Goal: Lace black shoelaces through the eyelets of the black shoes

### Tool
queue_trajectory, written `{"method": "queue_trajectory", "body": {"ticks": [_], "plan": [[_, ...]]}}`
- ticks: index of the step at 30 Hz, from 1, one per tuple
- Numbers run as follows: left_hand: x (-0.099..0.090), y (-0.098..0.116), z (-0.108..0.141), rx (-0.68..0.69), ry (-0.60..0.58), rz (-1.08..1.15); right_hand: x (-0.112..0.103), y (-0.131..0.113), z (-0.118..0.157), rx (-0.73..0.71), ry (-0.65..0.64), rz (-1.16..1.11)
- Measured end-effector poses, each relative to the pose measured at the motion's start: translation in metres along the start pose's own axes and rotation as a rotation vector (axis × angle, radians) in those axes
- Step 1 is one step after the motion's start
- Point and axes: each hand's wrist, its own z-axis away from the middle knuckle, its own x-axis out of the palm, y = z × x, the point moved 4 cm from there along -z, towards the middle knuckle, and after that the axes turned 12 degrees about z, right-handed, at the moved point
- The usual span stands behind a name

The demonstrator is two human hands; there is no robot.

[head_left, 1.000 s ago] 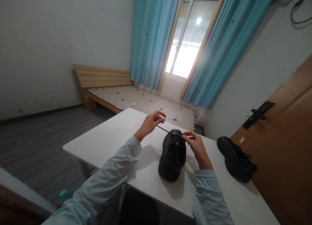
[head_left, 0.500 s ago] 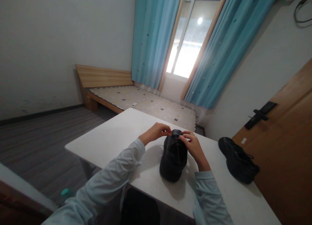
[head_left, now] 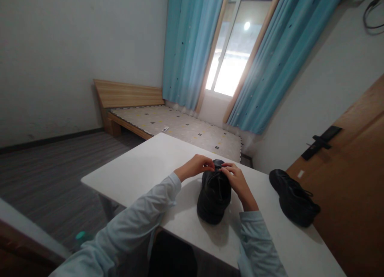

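A black lace-up shoe (head_left: 213, 207) stands on the white table (head_left: 132, 165) in front of me, heel toward me and toe pointing away. My left hand (head_left: 198, 166) pinches the black shoelace at the left of the lacing, its fingertips over the front of the shoe. From the other side, my right hand (head_left: 235, 177) has thumb and fingers closed on the lace near the tongue. The lace is thin and dark against the shoe, so its exact path is hard to see.
Another black shoe (head_left: 295, 201) lies toward the table's right edge. Beyond the table is a bed with a patterned mattress (head_left: 186, 125) and a small white object (head_left: 165, 129) on it. A wooden door (head_left: 348, 165) stands at the right; a green-capped item (head_left: 81, 237) is low at the left.
My left hand has shifted slightly right, its fingertips now further over the front of the shoe. The right hand and both shoes look nearly unmoved.
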Motion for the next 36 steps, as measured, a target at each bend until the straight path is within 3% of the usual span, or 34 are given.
{"method": "queue_trajectory", "body": {"ticks": [6,13,19,36], "plan": [[0.006,-0.007,-0.001,-0.091,0.025,0.146,0.004,0.003,0.000,0.018,0.014,0.030],[0.015,-0.026,-0.003,-0.138,0.075,0.334,0.011,0.011,-0.001,-0.003,-0.078,0.080],[0.019,-0.029,-0.001,-0.189,0.070,0.445,0.016,0.019,-0.001,0.031,-0.139,0.120],[0.014,-0.016,-0.002,-0.108,0.134,0.300,0.014,0.012,0.001,0.029,-0.063,0.041]]}}
